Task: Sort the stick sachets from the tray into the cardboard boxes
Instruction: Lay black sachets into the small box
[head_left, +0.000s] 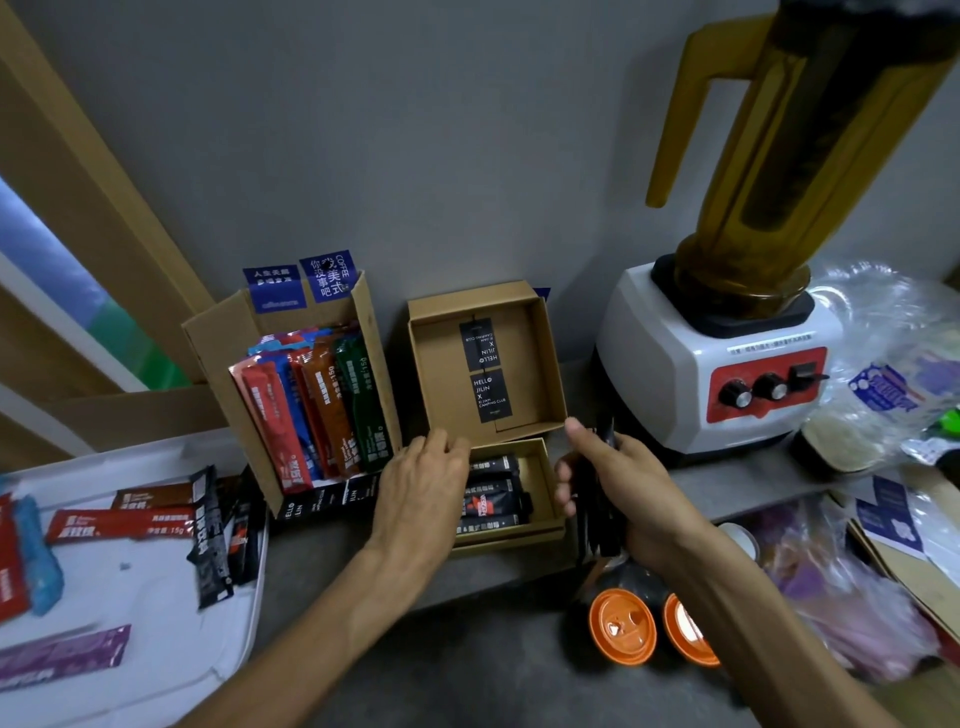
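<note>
1. While the right hand (618, 483) clasps a bundle of black sachets (597, 514) held upright, its thumb sticks up and its fingers wrap round the bundle, just to the right of the small box (543, 480).
2. The left hand (426, 467) lies on the left edge of the small box with its fingers loosely bent; it grasps nothing that shows.
3. Inside the small box, a few black sachets lie flat (493, 501), side by side, between the two hands.
4. The lid of that box (436, 384) stands open against the grey wall, with two black labels on its inner face.
5. Left of it, a tall cardboard box (218, 358) leans back and holds a row of upright sachets (317, 410) in red, blue, orange and green.
6. A white tray (156, 613) sits at the far left, touching the base of the tall box.
7. On the tray lie a red sachet (119, 525), a brown one (150, 497), a blue one (36, 556), a purple one (62, 656) and several black ones (208, 540) near its right edge.
8. A blender (727, 364) with an amber jug stands to the right of the small box.
9. Two cups with orange lids (622, 626) sit below the right wrist.
10. Crumpled plastic bags (883, 353) lie at the far right.
</note>
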